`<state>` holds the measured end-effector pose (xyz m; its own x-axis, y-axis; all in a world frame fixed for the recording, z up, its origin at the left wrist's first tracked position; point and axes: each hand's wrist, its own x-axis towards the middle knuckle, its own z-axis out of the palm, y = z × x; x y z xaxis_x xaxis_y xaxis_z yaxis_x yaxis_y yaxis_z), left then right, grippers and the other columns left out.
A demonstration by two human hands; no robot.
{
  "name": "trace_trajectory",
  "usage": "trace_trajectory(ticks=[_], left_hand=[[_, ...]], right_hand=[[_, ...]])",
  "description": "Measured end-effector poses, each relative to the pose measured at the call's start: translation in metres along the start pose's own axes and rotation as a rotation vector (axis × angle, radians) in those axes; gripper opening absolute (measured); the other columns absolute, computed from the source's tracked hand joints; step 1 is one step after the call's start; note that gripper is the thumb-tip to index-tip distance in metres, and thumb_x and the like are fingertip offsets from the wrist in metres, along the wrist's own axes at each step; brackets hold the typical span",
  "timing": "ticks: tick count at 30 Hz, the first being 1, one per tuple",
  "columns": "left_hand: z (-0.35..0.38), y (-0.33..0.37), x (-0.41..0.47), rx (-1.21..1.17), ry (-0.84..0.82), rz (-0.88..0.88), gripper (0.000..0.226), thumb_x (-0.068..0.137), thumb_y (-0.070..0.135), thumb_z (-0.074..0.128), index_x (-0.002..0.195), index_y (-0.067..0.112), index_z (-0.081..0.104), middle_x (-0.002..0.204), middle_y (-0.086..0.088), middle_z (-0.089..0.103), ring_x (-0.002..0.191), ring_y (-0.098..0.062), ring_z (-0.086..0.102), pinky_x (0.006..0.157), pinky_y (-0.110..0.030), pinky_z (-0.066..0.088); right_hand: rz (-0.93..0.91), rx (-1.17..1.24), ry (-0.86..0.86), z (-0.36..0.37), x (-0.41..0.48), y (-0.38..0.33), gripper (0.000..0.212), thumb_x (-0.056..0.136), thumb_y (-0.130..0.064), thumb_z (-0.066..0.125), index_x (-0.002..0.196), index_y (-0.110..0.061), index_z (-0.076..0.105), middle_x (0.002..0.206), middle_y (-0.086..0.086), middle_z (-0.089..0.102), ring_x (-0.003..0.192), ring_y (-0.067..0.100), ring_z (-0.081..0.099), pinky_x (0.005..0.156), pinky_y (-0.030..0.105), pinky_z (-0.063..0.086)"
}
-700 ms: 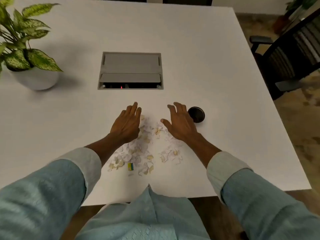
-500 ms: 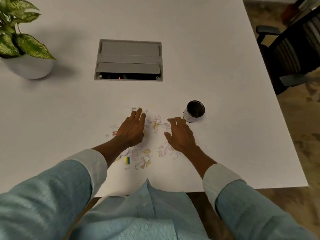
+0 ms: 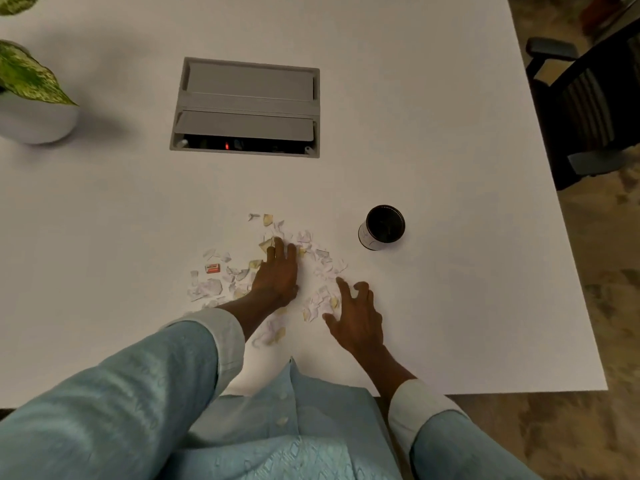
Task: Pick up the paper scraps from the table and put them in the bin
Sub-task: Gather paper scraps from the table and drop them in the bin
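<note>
Your left hand [image 3: 277, 271] is lying flat, covering some paper scraps [image 3: 320, 268]; your right hand [image 3: 356, 317] is hovering spread, gripping nothing. The bin [image 3: 381, 227] is standing near.

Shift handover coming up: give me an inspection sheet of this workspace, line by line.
Surface: white table, with a grey cable hatch set in it, flap partly open.
Job's things: paper scraps strewn near the front edge; small dark bin upright to their right.
Clutter: one orange scrap; potted plant far left.
Hands: left hand flat on scraps; right hand spread beside them, holding nothing.
Cables: nothing seen.
Surroundings: black chair at right; patterned floor.
</note>
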<state>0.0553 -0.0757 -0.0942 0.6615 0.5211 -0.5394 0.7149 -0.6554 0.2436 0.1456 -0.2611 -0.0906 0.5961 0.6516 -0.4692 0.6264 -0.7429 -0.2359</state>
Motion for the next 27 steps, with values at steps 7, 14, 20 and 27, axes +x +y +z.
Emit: trace_trajectory(ticks=[7, 14, 20, 27], left_hand=[[0.005, 0.004, 0.005, 0.108, 0.043, 0.125, 0.056, 0.092, 0.001, 0.067, 0.142, 0.004, 0.042, 0.152, -0.021, 0.031, 0.132, -0.037, 0.041, 0.088, -0.043, 0.060], [0.008, -0.005, 0.008, 0.144, 0.110, 0.238, 0.029, 0.093, -0.006, 0.060, 0.120, 0.003, 0.059, 0.132, -0.015, 0.051, 0.110, -0.028, 0.050, 0.076, -0.035, 0.053], [-0.002, -0.013, 0.018, -0.013, 0.187, 0.272, 0.021, 0.095, -0.005, 0.055, 0.105, 0.004, 0.073, 0.105, -0.012, 0.067, 0.097, -0.029, 0.059, 0.078, -0.037, 0.050], [-0.029, 0.023, 0.026, -0.373, 0.348, 0.246, 0.008, 0.090, 0.002, 0.070, 0.092, 0.004, 0.078, 0.091, -0.010, 0.074, 0.082, -0.026, 0.067, 0.073, -0.039, 0.056]], right_hand=[[-0.150, 0.008, -0.037, 0.012, 0.014, 0.004, 0.068, 0.094, -0.035, 0.069, 0.153, -0.036, 0.034, 0.156, 0.010, 0.028, 0.140, 0.026, 0.041, 0.097, 0.038, 0.055], [-0.238, -0.018, 0.012, 0.010, 0.038, -0.006, 0.030, 0.097, -0.012, 0.063, 0.127, -0.015, 0.062, 0.135, 0.009, 0.051, 0.119, 0.024, 0.056, 0.086, 0.035, 0.059], [-0.265, 0.102, 0.103, 0.005, 0.049, -0.004, 0.016, 0.098, -0.008, 0.060, 0.111, -0.005, 0.069, 0.114, 0.011, 0.064, 0.102, 0.027, 0.062, 0.080, 0.040, 0.058], [-0.134, 0.446, 0.310, -0.028, 0.048, 0.001, 0.011, 0.088, -0.007, 0.075, 0.099, -0.009, 0.077, 0.099, 0.000, 0.068, 0.087, 0.011, 0.066, 0.077, 0.023, 0.060]])
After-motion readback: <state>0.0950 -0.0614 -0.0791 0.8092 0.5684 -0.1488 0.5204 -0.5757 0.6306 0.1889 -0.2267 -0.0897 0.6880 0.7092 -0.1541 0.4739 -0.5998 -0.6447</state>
